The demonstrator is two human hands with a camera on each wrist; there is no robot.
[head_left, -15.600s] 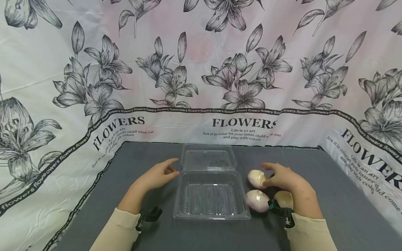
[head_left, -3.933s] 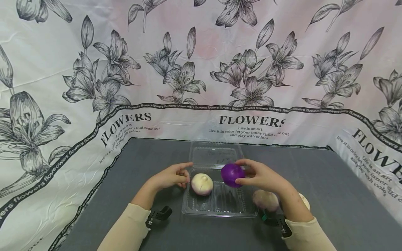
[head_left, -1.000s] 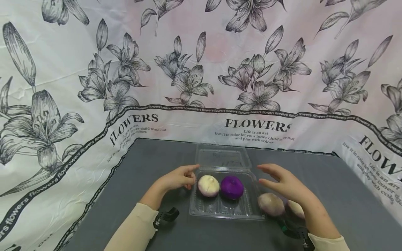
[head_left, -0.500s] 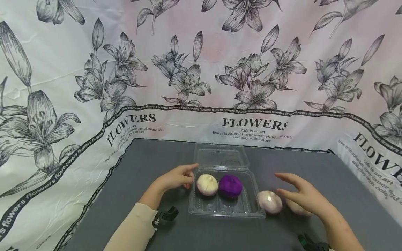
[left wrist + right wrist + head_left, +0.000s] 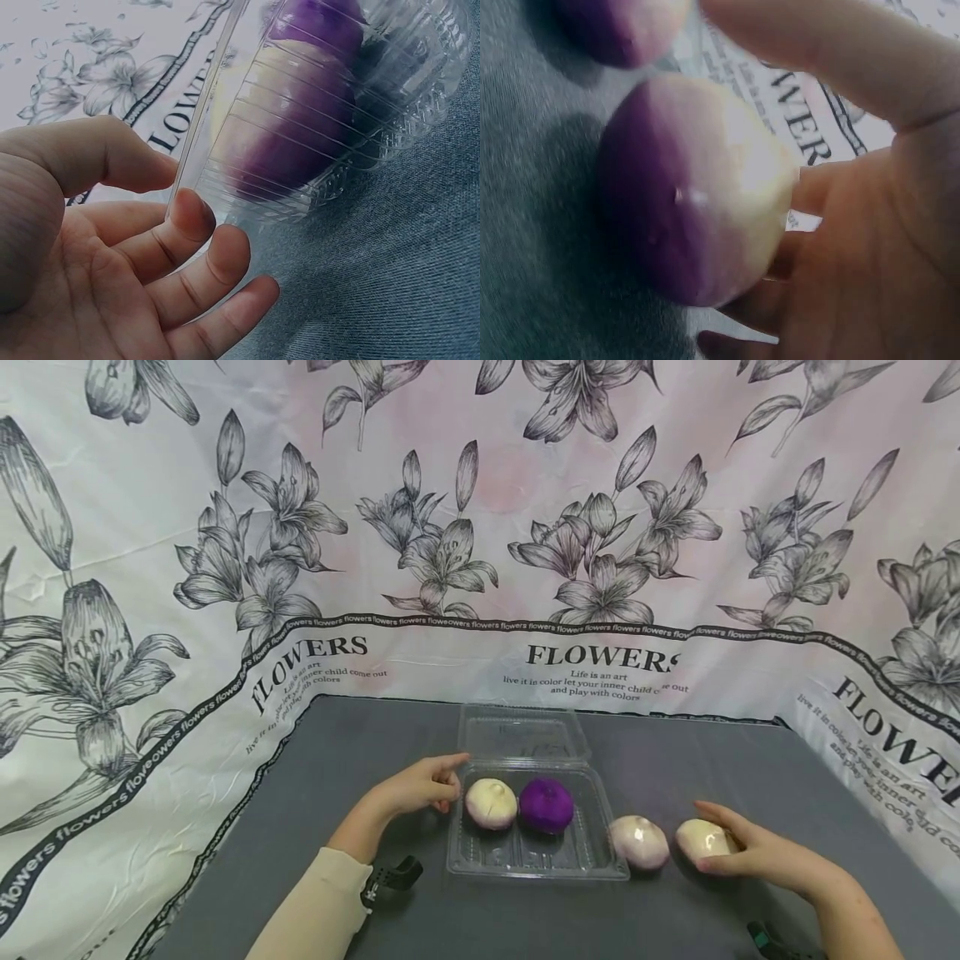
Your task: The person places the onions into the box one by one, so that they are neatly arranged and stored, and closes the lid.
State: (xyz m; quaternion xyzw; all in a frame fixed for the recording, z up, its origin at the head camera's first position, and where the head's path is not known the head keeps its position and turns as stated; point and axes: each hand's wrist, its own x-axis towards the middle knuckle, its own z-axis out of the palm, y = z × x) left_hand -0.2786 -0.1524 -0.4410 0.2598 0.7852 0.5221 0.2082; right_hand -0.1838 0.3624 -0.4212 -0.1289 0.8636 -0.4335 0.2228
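Note:
The base of a clear plastic container [image 5: 540,864], its hinged lid [image 5: 525,735] lying open behind, holds two turnips side by side: one with its cream side up [image 5: 491,803], one showing deep purple [image 5: 547,806]. At its left edge is my left hand [image 5: 420,789]; the left wrist view shows thumb and fingertips pinching the rim. My right hand [image 5: 757,852] has its fingers and thumb round the farthest-right turnip [image 5: 702,845], which sits low over the table. In the right wrist view this turnip [image 5: 694,191] is half purple, half cream, with its far side hidden by fingers.
Another turnip [image 5: 640,842] lies against the container's right edge, between it and my right hand. The grey tabletop [image 5: 360,735] runs back to a white curtain with printed flowers [image 5: 420,677]. A dark strap [image 5: 393,877] hangs below each wrist.
Earlier the container was bare; my right hand has since set the purple turnip beside the cream one. It then swung right and down to the farthest turnip. My left hand stayed at the rim.

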